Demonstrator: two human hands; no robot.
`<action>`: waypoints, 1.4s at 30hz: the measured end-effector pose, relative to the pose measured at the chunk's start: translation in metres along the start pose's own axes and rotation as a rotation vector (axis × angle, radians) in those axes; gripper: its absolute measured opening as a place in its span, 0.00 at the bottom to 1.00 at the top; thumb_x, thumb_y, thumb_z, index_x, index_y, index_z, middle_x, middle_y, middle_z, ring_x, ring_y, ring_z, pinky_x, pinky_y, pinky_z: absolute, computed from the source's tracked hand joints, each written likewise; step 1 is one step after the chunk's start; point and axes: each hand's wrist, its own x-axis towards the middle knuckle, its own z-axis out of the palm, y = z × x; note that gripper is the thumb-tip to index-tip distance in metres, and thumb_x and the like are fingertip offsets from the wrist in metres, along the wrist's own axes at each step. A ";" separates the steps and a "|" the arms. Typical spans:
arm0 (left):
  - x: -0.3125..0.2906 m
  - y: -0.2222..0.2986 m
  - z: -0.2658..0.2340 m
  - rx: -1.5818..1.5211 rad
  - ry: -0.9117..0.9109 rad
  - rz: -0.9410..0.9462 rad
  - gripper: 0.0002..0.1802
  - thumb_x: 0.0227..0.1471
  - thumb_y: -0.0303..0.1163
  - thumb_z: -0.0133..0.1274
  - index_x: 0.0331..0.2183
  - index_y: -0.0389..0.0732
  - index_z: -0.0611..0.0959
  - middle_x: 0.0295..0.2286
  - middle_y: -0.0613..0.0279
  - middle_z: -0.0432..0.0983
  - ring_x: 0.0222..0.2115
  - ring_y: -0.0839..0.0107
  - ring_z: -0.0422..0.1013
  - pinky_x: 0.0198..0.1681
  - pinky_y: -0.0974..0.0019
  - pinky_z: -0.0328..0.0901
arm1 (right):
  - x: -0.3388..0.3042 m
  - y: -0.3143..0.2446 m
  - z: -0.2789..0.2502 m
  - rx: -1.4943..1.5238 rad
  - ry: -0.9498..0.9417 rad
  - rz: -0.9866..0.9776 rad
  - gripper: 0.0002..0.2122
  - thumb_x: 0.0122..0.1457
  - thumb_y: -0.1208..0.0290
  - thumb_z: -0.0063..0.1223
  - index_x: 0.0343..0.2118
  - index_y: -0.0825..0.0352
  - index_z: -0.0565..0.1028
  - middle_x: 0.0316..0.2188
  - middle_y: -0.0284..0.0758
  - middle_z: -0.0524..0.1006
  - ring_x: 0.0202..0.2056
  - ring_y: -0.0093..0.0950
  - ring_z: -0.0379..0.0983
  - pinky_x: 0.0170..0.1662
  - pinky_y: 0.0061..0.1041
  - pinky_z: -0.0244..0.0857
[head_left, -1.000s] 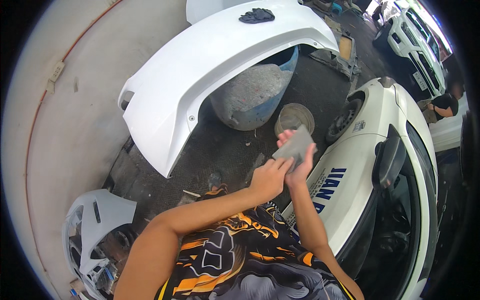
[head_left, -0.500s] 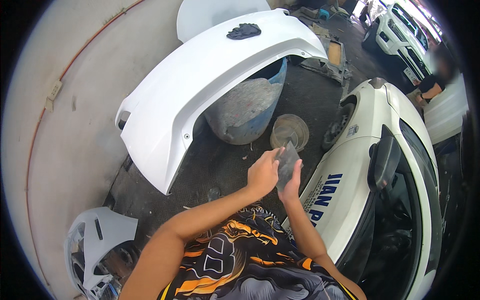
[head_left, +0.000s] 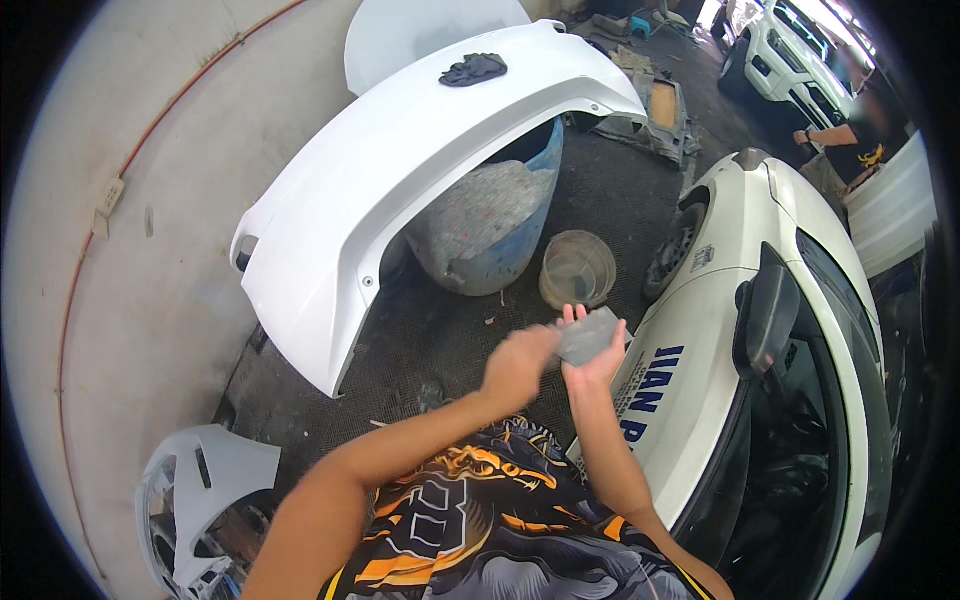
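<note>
In my right hand (head_left: pixel 594 372) lies a grey, flat sheet of sandpaper (head_left: pixel 590 337). It rests across the palm, thumb along its right edge, fingertips showing past its far edge. My left hand (head_left: pixel 518 368) is just left of the sheet, curled and smeared by motion; whether its fingers touch the sheet's left edge cannot be made out. Beyond both hands, a round translucent bucket (head_left: pixel 578 268) stands on the floor. To the far left of them is a white car bumper (head_left: pixel 330 210), propped over a blue tub (head_left: pixel 545 190), with a black crumpled cloth (head_left: pixel 473 70) on top.
A white car (head_left: pixel 690 310) with a dark side mirror (head_left: pixel 768 315) stands close on my right. Another bumper (head_left: pixel 235 470) lies at lower left by the wall (head_left: pixel 180 270). Farther off are a person (head_left: pixel 850 140), a white pickup (head_left: pixel 790 60) and scattered parts (head_left: pixel 650 110).
The sheet has turned from steeply tilted to lying flatter on my right palm, which has opened out beneath it. My left hand has shifted slightly toward me. The distant person's arm has stretched out leftward.
</note>
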 end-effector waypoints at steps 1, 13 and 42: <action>0.008 -0.012 0.000 0.013 0.146 -0.240 0.22 0.56 0.24 0.50 0.54 0.39 0.78 0.47 0.49 0.77 0.46 0.48 0.74 0.50 0.50 0.69 | 0.001 -0.006 -0.003 0.073 -0.176 0.093 0.30 0.73 0.45 0.38 0.65 0.66 0.62 0.62 0.49 0.69 0.61 0.51 0.68 0.66 0.52 0.59; 0.036 0.049 0.004 -0.060 0.141 0.356 0.34 0.44 0.22 0.59 0.56 0.43 0.78 0.52 0.54 0.77 0.51 0.54 0.75 0.50 0.54 0.70 | 0.029 -0.007 -0.016 -0.164 -0.410 0.237 0.25 0.72 0.54 0.45 0.65 0.64 0.65 0.30 0.28 0.74 0.35 0.25 0.74 0.43 0.28 0.72; 0.007 0.007 -0.039 0.168 -0.265 -0.670 0.28 0.67 0.47 0.44 0.37 0.32 0.86 0.28 0.35 0.81 0.31 0.41 0.80 0.38 0.40 0.71 | -0.003 0.024 -0.011 -1.363 -0.373 -0.664 0.31 0.63 0.60 0.64 0.66 0.67 0.67 0.52 0.41 0.78 0.54 0.31 0.74 0.63 0.37 0.60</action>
